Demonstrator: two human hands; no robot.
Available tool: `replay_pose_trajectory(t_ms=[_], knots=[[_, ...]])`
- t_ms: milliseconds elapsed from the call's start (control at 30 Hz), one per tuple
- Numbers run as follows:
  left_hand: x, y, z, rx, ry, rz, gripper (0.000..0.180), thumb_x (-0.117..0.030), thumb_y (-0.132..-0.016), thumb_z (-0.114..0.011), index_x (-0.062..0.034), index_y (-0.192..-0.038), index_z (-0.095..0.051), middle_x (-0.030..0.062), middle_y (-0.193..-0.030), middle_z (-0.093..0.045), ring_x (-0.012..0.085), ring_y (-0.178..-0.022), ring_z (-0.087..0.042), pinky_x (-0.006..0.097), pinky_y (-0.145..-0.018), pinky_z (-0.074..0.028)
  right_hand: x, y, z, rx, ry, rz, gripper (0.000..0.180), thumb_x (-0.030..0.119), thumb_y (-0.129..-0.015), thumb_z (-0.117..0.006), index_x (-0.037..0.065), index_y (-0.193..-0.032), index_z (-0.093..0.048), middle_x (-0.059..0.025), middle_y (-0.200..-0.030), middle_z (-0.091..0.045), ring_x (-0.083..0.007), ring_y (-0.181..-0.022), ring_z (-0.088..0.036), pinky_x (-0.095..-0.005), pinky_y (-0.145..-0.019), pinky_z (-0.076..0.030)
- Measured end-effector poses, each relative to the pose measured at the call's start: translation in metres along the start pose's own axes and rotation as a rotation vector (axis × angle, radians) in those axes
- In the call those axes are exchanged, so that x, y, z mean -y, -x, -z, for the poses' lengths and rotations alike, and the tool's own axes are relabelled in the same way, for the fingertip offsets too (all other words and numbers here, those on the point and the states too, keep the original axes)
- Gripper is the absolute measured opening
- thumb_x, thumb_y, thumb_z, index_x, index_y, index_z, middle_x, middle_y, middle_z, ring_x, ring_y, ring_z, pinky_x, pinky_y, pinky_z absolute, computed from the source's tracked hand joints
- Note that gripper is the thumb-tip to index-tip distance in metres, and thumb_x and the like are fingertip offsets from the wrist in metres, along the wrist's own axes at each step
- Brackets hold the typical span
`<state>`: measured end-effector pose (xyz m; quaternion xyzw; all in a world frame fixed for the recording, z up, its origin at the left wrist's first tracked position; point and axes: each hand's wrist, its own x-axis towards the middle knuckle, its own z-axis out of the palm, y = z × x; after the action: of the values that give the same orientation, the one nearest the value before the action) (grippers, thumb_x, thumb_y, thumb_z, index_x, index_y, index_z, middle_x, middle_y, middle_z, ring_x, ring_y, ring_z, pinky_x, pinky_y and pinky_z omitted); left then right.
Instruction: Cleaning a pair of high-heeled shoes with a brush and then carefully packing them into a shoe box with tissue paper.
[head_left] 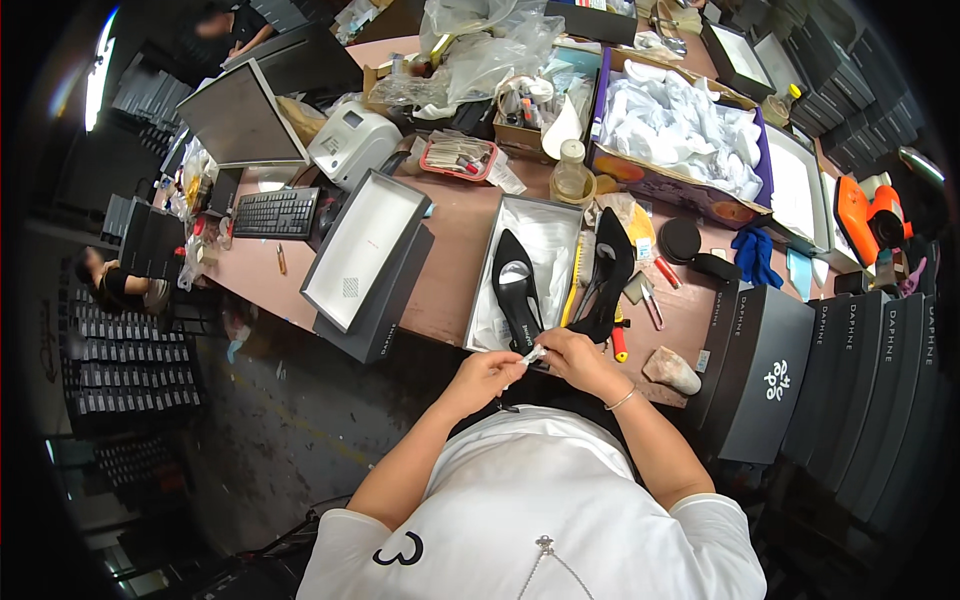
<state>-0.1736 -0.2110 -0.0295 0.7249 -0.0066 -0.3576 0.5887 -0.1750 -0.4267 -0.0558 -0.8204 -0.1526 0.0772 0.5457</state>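
Head view, with the hands at the centre of the dial: how is the grip?

Narrow on both sides. The left hand and the right hand meet fingertip to fingertip, pinching a small white piece between them. It could be thin paper or plastic; it's too small to tell.

And where does that put it?

At the near edge of the open box, just beside the heel end of the first black shoe, which lies at twelve o'clock. I can't tell if they touch.

So what makes for good handling?

Fingertips only, I'd say, with light, even tension; thin stuff could tear if one hand tugs harder.

Anything to steer clear of?

The second black shoe at one o'clock, with the yellow brush between the pair. The bracelet on the right wrist might scuff dark uppers, so I'd keep that wrist low, towards four o'clock.

And the pale lump at three?

Well apart from the fingers; leave it be.
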Motion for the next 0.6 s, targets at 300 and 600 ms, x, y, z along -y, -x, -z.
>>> replay_pose_trajectory(t_ms=[300, 600], knots=[[-0.01, 0.025, -0.019, -0.413, -0.37, -0.4, 0.008, -0.004, -0.087, -0.064, 0.0013, -0.091, -0.068, 0.0094, -0.073, -0.061, 0.0139, -0.056, -0.059, 0.025, -0.051, -0.045, -0.007, 0.001, -0.008, -0.046, 0.02, 0.015, 0.013, 0.003, -0.082, -0.061, -0.004, -0.092, -0.063, -0.0198, -0.089, -0.064, -0.0393, -0.083, -0.061, -0.0411, -0.073, -0.049], [-0.01, 0.052, 0.024, -0.563, 0.154, -0.096, 0.014, -0.014, -0.093, -0.061, -0.0011, -0.092, -0.067, -0.0001, -0.074, -0.058, 0.0071, -0.055, -0.054, 0.019, -0.048, -0.043, -0.033, 0.004, 0.016, -0.088, 0.076, -0.249, 0.013, 0.008, -0.08, -0.062, -0.004, -0.086, -0.063, -0.0223, -0.081, -0.061, -0.0392, -0.079, -0.061, -0.0428, -0.073, -0.049]])
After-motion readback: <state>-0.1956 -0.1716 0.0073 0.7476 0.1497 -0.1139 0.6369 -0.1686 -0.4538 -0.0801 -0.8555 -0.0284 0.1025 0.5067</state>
